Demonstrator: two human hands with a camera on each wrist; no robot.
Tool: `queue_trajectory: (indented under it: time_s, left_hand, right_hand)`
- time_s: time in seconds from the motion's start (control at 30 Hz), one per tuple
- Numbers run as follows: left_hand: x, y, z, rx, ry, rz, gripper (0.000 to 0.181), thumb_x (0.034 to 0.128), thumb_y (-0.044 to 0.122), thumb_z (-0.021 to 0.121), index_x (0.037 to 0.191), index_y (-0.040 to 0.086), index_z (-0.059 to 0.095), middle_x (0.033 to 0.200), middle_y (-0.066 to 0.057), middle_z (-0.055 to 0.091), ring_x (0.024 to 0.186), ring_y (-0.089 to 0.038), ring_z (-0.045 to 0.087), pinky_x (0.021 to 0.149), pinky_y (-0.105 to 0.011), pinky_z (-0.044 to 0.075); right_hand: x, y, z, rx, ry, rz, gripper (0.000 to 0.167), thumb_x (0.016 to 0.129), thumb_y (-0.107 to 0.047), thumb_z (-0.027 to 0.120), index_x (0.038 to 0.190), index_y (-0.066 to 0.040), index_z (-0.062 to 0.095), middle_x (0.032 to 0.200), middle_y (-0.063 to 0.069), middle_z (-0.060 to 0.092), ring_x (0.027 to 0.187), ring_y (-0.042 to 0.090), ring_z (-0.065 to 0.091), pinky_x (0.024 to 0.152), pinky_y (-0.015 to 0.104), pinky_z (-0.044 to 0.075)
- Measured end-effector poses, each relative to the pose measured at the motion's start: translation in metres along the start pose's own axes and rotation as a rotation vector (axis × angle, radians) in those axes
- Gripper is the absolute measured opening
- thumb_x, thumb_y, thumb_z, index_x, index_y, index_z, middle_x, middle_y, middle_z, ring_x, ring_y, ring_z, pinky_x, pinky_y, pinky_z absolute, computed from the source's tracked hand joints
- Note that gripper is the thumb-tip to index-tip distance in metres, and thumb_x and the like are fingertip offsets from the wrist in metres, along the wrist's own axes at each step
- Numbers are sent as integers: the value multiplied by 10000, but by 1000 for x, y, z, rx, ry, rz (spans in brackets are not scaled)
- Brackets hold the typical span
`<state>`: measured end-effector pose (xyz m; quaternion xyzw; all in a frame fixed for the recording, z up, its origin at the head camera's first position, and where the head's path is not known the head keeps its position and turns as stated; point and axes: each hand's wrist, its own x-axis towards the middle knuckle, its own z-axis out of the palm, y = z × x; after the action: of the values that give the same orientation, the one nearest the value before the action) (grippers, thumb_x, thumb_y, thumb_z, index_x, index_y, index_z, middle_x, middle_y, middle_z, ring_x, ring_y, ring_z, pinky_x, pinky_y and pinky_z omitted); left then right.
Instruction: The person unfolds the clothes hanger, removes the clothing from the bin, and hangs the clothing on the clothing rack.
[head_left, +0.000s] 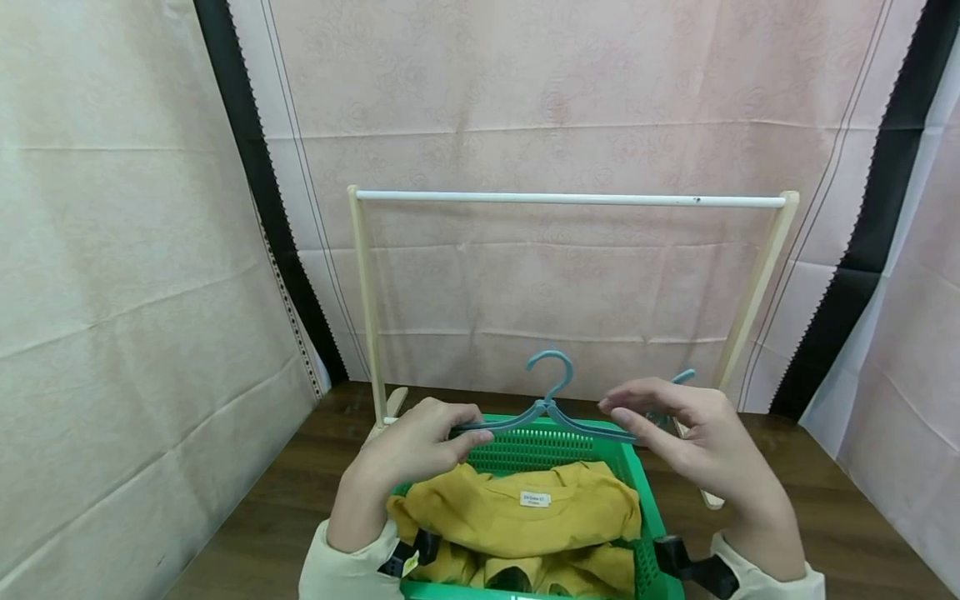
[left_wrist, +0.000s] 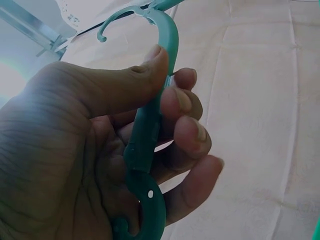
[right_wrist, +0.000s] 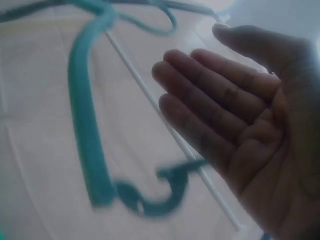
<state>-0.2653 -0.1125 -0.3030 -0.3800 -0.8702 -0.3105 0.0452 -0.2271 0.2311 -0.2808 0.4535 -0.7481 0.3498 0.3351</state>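
Note:
My left hand (head_left: 423, 442) grips one arm of a blue plastic clothes hanger (head_left: 551, 408), its hook pointing up above the basket. In the left wrist view, the thumb and curled fingers pinch the hanger arm (left_wrist: 149, 125). Beside the hanger's other end is my right hand (head_left: 693, 429), fingers extended and holding nothing. The right wrist view has the open palm (right_wrist: 260, 135) next to the hanger's curled end (right_wrist: 150, 207). Another blue piece (head_left: 684, 377) shows behind the right hand, mostly hidden; I cannot tell whether it belongs to this hanger.
Below the hands, a green basket (head_left: 648, 500) holds a folded yellow garment (head_left: 517, 521) with a white label. Behind it stands a rack with a white rail (head_left: 570, 199) and pale side posts (head_left: 366, 300). Everything is on a brown wooden table (head_left: 255, 533), with pale cloth walls around.

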Motion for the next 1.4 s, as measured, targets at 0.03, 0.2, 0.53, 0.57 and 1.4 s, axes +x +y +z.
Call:
queue_trajectory:
  time_s: [0.03,0.2,0.53,0.57,1.4]
  left_hand:
    - [0,0,1,5,-3,1,164,1034,336,589,900,248,628,599,119,421,484,-20,355,518,-211,356]
    - [2,2,3,32,-6,4,164,1030,352,589,912,252,643,586,117,423,475,-23,354,511,-217,356]
    - [2,5,0,89,2,16,150,1026,331,601,983,223,695,626,136,547,484,-15,409,528,-230,412]
    - [2,5,0,88,7,18,148,1025,329,603,984,223,697,634,130,561,483,-13,409,526,-230,412]
    - [-1,1,-5,49,73,54,114,1021,285,618,989,217,704,650,145,535,500,-17,423,541,-230,430]
  right_hand:
    - [2,0,3,0,-14,1,349,858,97,723,1134,-118,725,1009,-14,754,853,109,707,645,170,509]
    - [6,-1,12,-73,-66,52,370,875,46,735,1140,-212,716,1017,-99,738,845,60,701,645,169,516]
    - [2,6,16,-173,-157,226,191,964,-145,704,1111,-267,712,1037,-150,718,875,38,665,581,235,515]
    - [1,7,16,-178,-162,236,184,967,-153,702,1111,-267,713,1038,-152,717,881,39,663,580,237,514]
    - [-7,10,-3,-176,-182,305,179,983,-154,678,1094,-288,722,1020,-136,726,807,26,628,537,237,491]
